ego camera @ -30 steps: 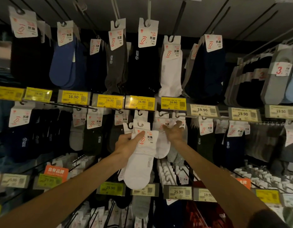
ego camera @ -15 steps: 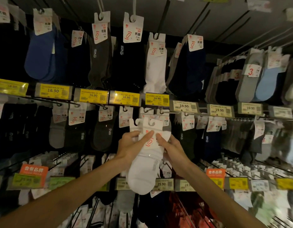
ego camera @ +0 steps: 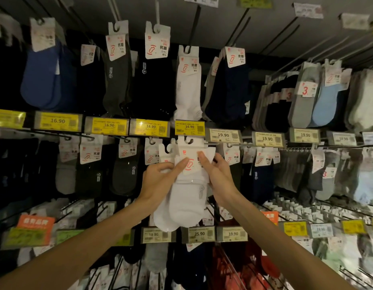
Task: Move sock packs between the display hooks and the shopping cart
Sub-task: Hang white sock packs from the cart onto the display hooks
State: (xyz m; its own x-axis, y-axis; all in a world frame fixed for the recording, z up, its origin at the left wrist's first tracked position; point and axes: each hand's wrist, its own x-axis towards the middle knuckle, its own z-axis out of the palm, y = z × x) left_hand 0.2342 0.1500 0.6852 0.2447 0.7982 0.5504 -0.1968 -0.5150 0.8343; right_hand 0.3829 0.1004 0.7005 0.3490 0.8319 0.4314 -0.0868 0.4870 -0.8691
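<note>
Packs [ego camera: 185,197]: two white, stacked, held between both hands, headers raised just above fingertips, directly under 16.90 tag [ego camera: 189,127]. Left hand [ego camera: 160,181] clamped on left edge, thumb pressed on front card. Right hand [ego camera: 220,178] clamped on right edge. Change: a second ago only one pack was held, by left hand, with right hand stretched toward display row. Second pack now gathered onto first. Whether front header is hung cannot be told. Judged: pair collected, cart transfer due; cart not in view.

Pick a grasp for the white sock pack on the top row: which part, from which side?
Pinch the card header of the top-row white sock pack, below its hook slot, coming from the front and below. The sock body hangs limp, and dark packs crowd both sides.
</note>
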